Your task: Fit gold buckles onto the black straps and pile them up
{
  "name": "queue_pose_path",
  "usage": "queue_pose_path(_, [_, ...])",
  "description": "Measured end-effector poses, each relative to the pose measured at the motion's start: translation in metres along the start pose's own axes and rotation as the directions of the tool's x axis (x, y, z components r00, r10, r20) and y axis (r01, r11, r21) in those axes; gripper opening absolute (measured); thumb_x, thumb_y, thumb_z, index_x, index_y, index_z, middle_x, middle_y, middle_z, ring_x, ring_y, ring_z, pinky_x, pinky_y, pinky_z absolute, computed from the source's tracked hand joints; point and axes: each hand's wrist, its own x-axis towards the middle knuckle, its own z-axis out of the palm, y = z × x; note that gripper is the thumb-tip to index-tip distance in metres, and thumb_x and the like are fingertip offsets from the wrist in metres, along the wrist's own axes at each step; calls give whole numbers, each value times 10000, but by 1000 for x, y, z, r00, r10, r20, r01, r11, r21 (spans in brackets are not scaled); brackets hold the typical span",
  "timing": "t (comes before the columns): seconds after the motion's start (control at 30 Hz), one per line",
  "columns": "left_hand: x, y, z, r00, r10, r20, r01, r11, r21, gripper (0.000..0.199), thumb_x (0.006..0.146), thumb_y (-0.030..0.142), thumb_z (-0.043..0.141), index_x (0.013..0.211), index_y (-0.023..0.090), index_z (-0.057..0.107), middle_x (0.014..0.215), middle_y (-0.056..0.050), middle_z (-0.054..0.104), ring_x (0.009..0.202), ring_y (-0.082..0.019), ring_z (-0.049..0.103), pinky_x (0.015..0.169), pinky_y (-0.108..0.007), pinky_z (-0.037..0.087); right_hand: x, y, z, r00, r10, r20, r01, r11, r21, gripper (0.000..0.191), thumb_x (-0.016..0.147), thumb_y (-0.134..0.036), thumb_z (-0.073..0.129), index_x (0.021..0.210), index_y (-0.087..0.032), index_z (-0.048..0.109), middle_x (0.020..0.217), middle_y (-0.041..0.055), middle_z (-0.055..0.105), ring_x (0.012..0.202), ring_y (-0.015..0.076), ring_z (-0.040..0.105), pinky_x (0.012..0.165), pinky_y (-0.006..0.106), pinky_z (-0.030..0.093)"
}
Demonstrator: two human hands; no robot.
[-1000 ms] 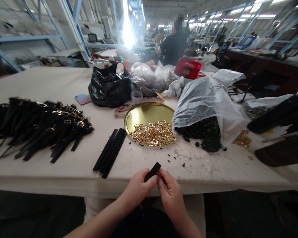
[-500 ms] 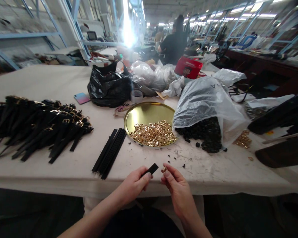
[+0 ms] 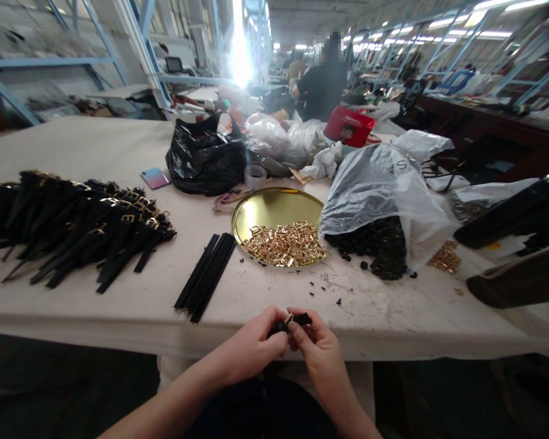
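From where I stand, I see the 2 hands close together, just above the near edge of the table covered with pale cloth (image 3: 132, 317). Between them is a flat black strap (image 3: 302, 318), with a small gold-coloured metal buckle (image 3: 289, 317) at it; whether the strap passes through, I cannot tell. The left hand (image 3: 261, 341) has its thumb and fingers closed around the strap, and the right hand (image 3: 321, 347) pinches its end. The strap should be light and bendable, not fragile, so I would hold it near the end. The buckle looks hard and smooth; it may slip, and its outer frame seems the best grip. Beyond lies a round gold-coloured tray (image 3: 279, 204) with similar buckles.
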Motion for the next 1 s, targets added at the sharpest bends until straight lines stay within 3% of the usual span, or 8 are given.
queue_pose_path(0.07, [2, -5, 1, 999, -42, 7, 42, 998, -54, 104, 789, 220, 410, 837, 159, 480, 681, 40, 491, 611, -93, 443, 574, -204, 380, -1, 0, 2, 999, -40, 26, 41, 998, -42, 287, 758, -385, 604, 961, -182, 608, 662, -14, 579, 565, 126, 502, 538, 246, 400])
queue_pose_path(0.17, [5, -13, 1, 997, -71, 32, 74, 991, -108, 204, 829, 355, 401, 828, 158, 456, 620, 56, 451, 519, -74, 387, 487, -190, 335, -3, -3, 2, 995, -91, 35, 95, 988, -125, 274, 810, -387, 525, 978, -181, 594, 778, 23, 596, 639, 147, 510, 591, 267, 408])
queue_pose_path(0.33, [9, -16, 0, 990, -136, 42, 140, 981, -136, 151, 805, 316, 421, 791, 167, 440, 577, 60, 478, 449, -58, 370, 424, -172, 292, -2, -5, -1, 976, -202, -76, 177, 950, -256, 230, 813, -392, 515, 700, -195, 553, 641, -13, 514, 607, 138, 459, 575, 256, 364])
queue_pose_path(0.43, [10, -15, 2, 984, -165, 73, 176, 966, -189, 136, 797, 304, 428, 778, 170, 434, 589, 53, 510, 428, -51, 401, 417, -164, 306, 3, -4, -3, 999, -4, -46, 2, 999, -53, 273, 789, -424, 544, 638, -197, 518, 541, -46, 446, 521, 115, 401, 515, 238, 329])
queue_pose_path(0.53, [11, -18, 5, 983, -160, 90, 177, 953, -244, 154, 799, 322, 435, 791, 168, 443, 639, 32, 546, 448, -61, 465, 433, -171, 347, 8, -3, -3, 968, 231, 95, -248, 931, 267, 277, 742, -429, 599, 631, -190, 512, 515, -58, 435, 467, 95, 375, 477, 224, 309])
queue_pose_path(0.63, [11, -21, 6, 985, -152, 76, 166, 954, -250, 148, 798, 314, 433, 795, 167, 450, 669, 25, 557, 440, -55, 461, 432, -173, 353, 10, -6, -4, 945, 284, 161, -324, 876, 356, 288, 707, -429, 640, 625, -178, 527, 523, -50, 459, 462, 91, 383, 472, 219, 304])
queue_pose_path(0.83, [9, -13, 6, 992, -126, 14, 127, 984, -126, 140, 805, 300, 414, 771, 168, 446, 599, 54, 492, 430, -53, 403, 422, -169, 328, 9, -13, -8, 981, 164, 100, -174, 979, 104, 265, 701, -408, 658, 667, -170, 545, 538, -58, 440, 511, 95, 374, 525, 224, 315])
queue_pose_path(1.0, [5, -10, 6, 987, -146, 69, 155, 979, -136, 220, 823, 382, 406, 795, 166, 437, 662, 30, 551, 441, -59, 437, 434, -181, 329, 5, -20, -10, 996, 88, 31, -88, 996, -19, 307, 669, -454, 660, 632, -184, 520, 545, -53, 448, 525, 107, 385, 524, 234, 321])
